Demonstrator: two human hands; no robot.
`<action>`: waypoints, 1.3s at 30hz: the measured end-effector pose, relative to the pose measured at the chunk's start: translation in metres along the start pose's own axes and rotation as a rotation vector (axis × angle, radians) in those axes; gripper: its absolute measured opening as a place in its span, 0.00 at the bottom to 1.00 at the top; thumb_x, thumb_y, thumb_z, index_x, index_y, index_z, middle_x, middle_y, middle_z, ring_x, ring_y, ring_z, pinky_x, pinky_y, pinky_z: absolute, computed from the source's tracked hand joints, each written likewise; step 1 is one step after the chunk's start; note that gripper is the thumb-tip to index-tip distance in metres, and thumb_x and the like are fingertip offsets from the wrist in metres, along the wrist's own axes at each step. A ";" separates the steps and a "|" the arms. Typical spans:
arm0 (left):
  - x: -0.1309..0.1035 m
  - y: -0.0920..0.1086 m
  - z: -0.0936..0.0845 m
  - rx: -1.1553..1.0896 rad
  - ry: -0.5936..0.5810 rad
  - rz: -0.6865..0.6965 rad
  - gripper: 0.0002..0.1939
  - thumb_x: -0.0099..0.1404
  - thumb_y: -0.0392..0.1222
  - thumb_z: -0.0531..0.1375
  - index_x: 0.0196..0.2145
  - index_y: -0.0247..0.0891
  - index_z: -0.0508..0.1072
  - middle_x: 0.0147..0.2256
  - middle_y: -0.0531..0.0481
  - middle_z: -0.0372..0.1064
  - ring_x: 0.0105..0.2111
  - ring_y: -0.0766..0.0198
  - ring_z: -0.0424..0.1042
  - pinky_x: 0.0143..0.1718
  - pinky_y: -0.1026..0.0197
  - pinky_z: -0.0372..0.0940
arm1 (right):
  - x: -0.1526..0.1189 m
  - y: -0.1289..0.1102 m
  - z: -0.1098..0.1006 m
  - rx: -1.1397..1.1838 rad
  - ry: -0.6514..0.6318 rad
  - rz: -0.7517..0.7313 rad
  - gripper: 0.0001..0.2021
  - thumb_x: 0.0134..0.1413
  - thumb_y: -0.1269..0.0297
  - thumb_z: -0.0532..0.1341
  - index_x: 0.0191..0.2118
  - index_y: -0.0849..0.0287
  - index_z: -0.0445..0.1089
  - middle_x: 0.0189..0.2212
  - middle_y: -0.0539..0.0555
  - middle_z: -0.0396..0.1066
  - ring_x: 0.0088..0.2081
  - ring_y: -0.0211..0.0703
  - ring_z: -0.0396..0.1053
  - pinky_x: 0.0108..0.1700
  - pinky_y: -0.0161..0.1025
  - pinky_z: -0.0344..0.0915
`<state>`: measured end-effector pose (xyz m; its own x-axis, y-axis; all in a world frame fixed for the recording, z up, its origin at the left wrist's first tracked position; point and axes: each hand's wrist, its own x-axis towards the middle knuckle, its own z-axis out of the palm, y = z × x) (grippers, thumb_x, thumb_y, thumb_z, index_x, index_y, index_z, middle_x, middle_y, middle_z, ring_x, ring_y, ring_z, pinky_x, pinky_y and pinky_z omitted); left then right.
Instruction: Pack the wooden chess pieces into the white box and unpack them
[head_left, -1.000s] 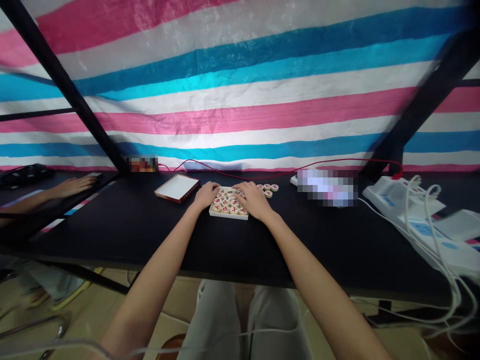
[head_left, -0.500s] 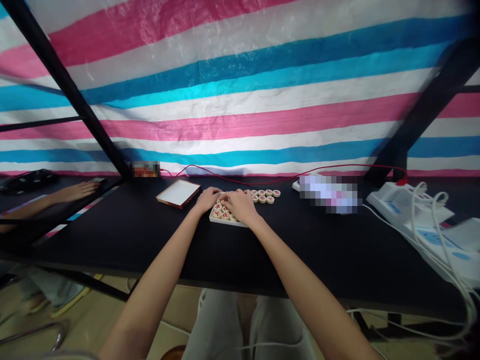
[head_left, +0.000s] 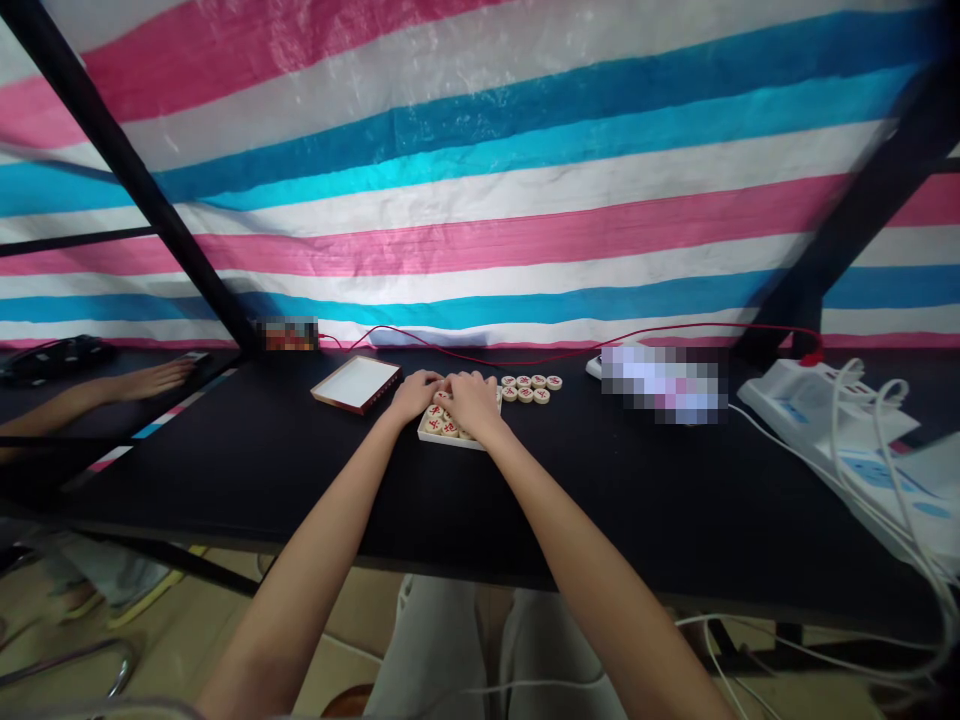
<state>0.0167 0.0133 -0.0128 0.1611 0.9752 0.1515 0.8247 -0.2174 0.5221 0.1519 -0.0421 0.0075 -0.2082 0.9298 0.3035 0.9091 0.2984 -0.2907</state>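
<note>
A shallow white box (head_left: 452,441) holding several round pieces with red characters (head_left: 450,428) stands on the black table. My left hand (head_left: 415,396) is at the box's left side, its fingers curled over the rear left corner. Over the middle of the box lies my right hand (head_left: 472,402), hiding many of the pieces; its fingertips are too small to tell what they grip. Just right of the box, more round pieces (head_left: 526,395) are set out in two rows. To the left lies a box lid (head_left: 357,382) with its white inside up.
White power strips with cables (head_left: 862,470) take up the right side of the table (head_left: 300,480). A blurred-out object (head_left: 664,385) lies back right. A red cable runs along the rear. Another person's hand (head_left: 161,378) rests at far left, beyond a black frame bar.
My right hand has shifted slightly left over the box, and its right rim now shows. The view has tilted a little.
</note>
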 end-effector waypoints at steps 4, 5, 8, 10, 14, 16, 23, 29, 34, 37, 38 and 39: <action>0.000 0.000 0.000 0.015 0.008 -0.011 0.18 0.59 0.44 0.51 0.41 0.37 0.75 0.45 0.46 0.71 0.45 0.56 0.68 0.49 0.58 0.60 | 0.001 0.003 -0.001 0.054 -0.017 -0.014 0.06 0.54 0.62 0.57 0.36 0.54 0.69 0.38 0.51 0.71 0.43 0.47 0.61 0.42 0.45 0.47; 0.000 0.000 0.000 0.017 0.008 -0.014 0.18 0.59 0.44 0.51 0.41 0.37 0.75 0.45 0.46 0.71 0.45 0.56 0.68 0.49 0.58 0.61 | 0.001 0.004 -0.002 0.068 -0.028 -0.008 0.07 0.54 0.62 0.57 0.37 0.53 0.70 0.38 0.50 0.71 0.43 0.47 0.61 0.42 0.45 0.47; 0.000 0.000 0.001 0.018 0.005 -0.014 0.17 0.59 0.45 0.51 0.40 0.38 0.75 0.44 0.46 0.71 0.45 0.57 0.68 0.49 0.58 0.60 | 0.000 0.007 -0.004 0.099 -0.072 0.031 0.10 0.53 0.58 0.58 0.41 0.51 0.70 0.39 0.51 0.72 0.44 0.49 0.61 0.42 0.45 0.48; 0.000 0.000 0.001 0.017 0.006 -0.009 0.17 0.60 0.45 0.51 0.40 0.38 0.75 0.44 0.46 0.71 0.45 0.57 0.68 0.49 0.59 0.60 | -0.001 0.008 -0.006 0.089 -0.095 0.038 0.11 0.53 0.56 0.57 0.39 0.51 0.72 0.39 0.53 0.72 0.44 0.50 0.61 0.42 0.46 0.48; 0.000 -0.002 0.002 0.022 0.012 -0.001 0.17 0.60 0.44 0.51 0.41 0.39 0.75 0.45 0.47 0.71 0.45 0.58 0.68 0.50 0.59 0.60 | -0.003 0.008 -0.008 0.049 -0.128 -0.009 0.11 0.54 0.56 0.56 0.37 0.52 0.73 0.41 0.55 0.70 0.45 0.51 0.61 0.43 0.46 0.50; 0.000 -0.002 0.002 0.025 0.012 0.003 0.17 0.60 0.44 0.50 0.41 0.39 0.75 0.46 0.47 0.70 0.45 0.58 0.68 0.50 0.59 0.59 | -0.002 0.009 -0.008 0.051 -0.136 -0.019 0.10 0.54 0.56 0.57 0.37 0.53 0.72 0.41 0.55 0.70 0.45 0.50 0.61 0.43 0.46 0.50; -0.002 0.000 0.000 0.029 0.003 -0.007 0.18 0.60 0.45 0.50 0.42 0.38 0.75 0.46 0.45 0.70 0.45 0.57 0.67 0.48 0.59 0.60 | 0.002 0.012 -0.002 0.199 -0.099 -0.071 0.05 0.51 0.62 0.59 0.36 0.53 0.69 0.37 0.49 0.72 0.43 0.47 0.64 0.43 0.44 0.51; -0.002 0.001 0.000 0.033 -0.013 0.000 0.18 0.60 0.44 0.50 0.43 0.39 0.74 0.45 0.46 0.70 0.45 0.57 0.68 0.49 0.59 0.60 | 0.002 0.031 -0.007 0.465 0.144 -0.097 0.07 0.49 0.64 0.59 0.35 0.54 0.71 0.34 0.49 0.73 0.34 0.40 0.66 0.39 0.38 0.57; -0.003 0.003 -0.002 0.012 -0.015 -0.014 0.16 0.60 0.43 0.51 0.41 0.39 0.75 0.45 0.47 0.71 0.45 0.58 0.68 0.50 0.59 0.60 | -0.024 0.099 -0.024 0.678 0.321 0.028 0.14 0.46 0.61 0.60 0.41 0.56 0.69 0.31 0.50 0.72 0.31 0.39 0.67 0.37 0.38 0.62; -0.004 0.003 -0.002 0.004 -0.011 -0.017 0.16 0.60 0.43 0.51 0.40 0.40 0.75 0.44 0.47 0.71 0.45 0.57 0.68 0.49 0.58 0.60 | -0.047 0.147 -0.037 0.704 0.407 0.182 0.19 0.45 0.57 0.60 0.45 0.57 0.66 0.32 0.52 0.72 0.25 0.38 0.67 0.32 0.38 0.64; -0.004 0.003 -0.001 0.002 -0.008 -0.018 0.16 0.60 0.43 0.51 0.40 0.40 0.75 0.44 0.47 0.71 0.45 0.57 0.68 0.49 0.58 0.60 | -0.054 0.159 -0.040 0.699 0.438 0.219 0.19 0.46 0.56 0.60 0.44 0.58 0.66 0.33 0.52 0.72 0.23 0.37 0.67 0.31 0.38 0.64; -0.004 0.002 -0.001 0.001 -0.006 -0.020 0.16 0.60 0.44 0.51 0.40 0.40 0.75 0.44 0.47 0.71 0.45 0.57 0.68 0.49 0.58 0.61 | -0.058 0.168 -0.043 0.692 0.459 0.247 0.18 0.46 0.56 0.60 0.43 0.58 0.66 0.33 0.53 0.71 0.22 0.37 0.67 0.30 0.38 0.63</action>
<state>0.0175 0.0090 -0.0115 0.1480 0.9796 0.1362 0.8280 -0.1980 0.5245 0.3318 -0.0553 -0.0200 0.2681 0.8509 0.4519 0.4538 0.3022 -0.8383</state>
